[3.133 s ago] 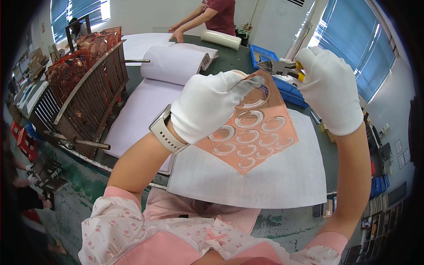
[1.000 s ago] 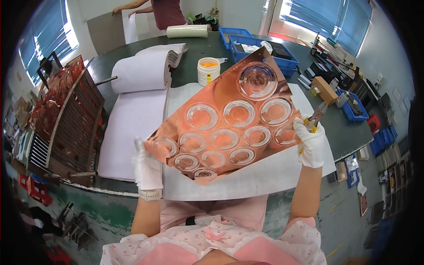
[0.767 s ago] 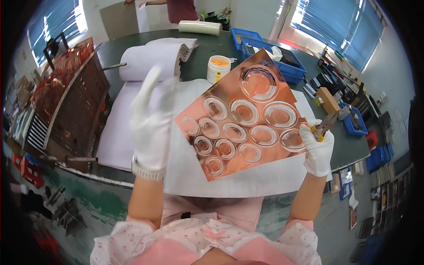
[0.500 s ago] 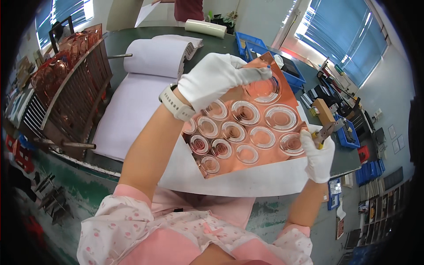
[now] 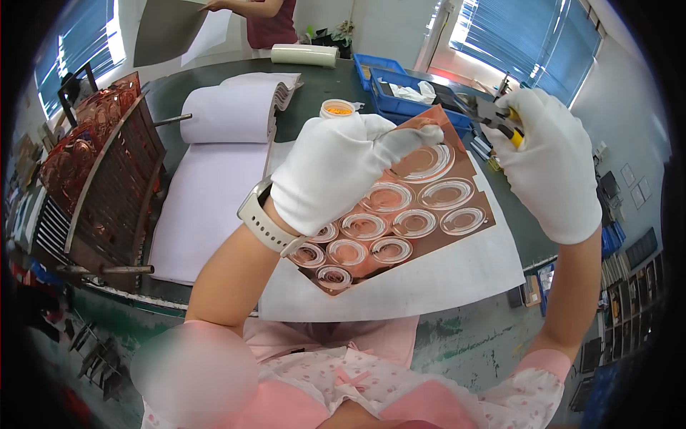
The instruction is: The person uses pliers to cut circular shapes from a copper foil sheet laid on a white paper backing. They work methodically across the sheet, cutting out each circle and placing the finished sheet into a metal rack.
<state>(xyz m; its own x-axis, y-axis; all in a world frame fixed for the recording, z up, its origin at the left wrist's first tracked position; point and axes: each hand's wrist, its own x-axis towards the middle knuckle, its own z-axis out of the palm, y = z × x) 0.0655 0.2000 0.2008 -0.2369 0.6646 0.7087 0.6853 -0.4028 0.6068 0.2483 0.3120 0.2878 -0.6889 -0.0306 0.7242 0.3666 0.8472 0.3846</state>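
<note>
A copper-coloured sheet (image 5: 464, 234) with rows of round ringed shapes is tilted over a large white paper (image 5: 457, 275). My left hand (image 5: 336, 168), in a white glove, pinches the sheet near its upper corner and covers part of its left side. Off the sheet's right edge, my white-gloved right hand (image 5: 550, 161) is raised, closed around pliers (image 5: 491, 113) with yellow and black handles. The pliers' metal jaws point left, toward the sheet's top corner, apart from it.
Left of the paper stands a metal rack (image 5: 118, 179) holding more copper sheets, beside a stack of white paper (image 5: 214, 207). Farther back are an open jar with orange contents (image 5: 338, 109), a pale roll (image 5: 305, 56) and blue trays (image 5: 400, 96). Another person (image 5: 271, 25) handles a grey sheet.
My right hand has left the sheet's right edge and risen with the pliers. The sheet has lowered a little and is still in my left hand. The other person's grey sheet has shifted left.
</note>
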